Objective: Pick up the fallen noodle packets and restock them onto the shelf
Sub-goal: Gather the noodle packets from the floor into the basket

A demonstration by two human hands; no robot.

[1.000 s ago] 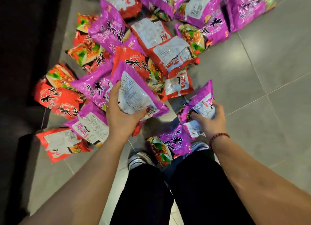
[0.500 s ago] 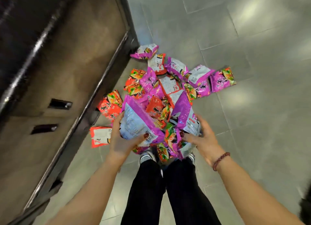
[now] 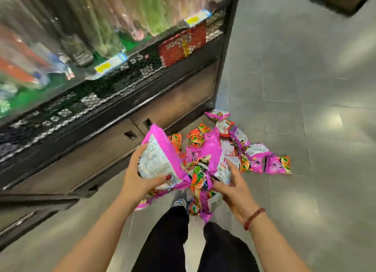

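Held in left hand: one purple packet, printed back up, thumb curled over its lower edge. Held in right hand: bunch of purple packets, fingers closed round it; count unclear, since they overlapped. Bottom edge: black trousers, cut off. Centre right: loose packets, purple and orange, lay scattered on the grey tiled floor beside the shelf base. Upper left: shelf, stock blurred beyond reading.
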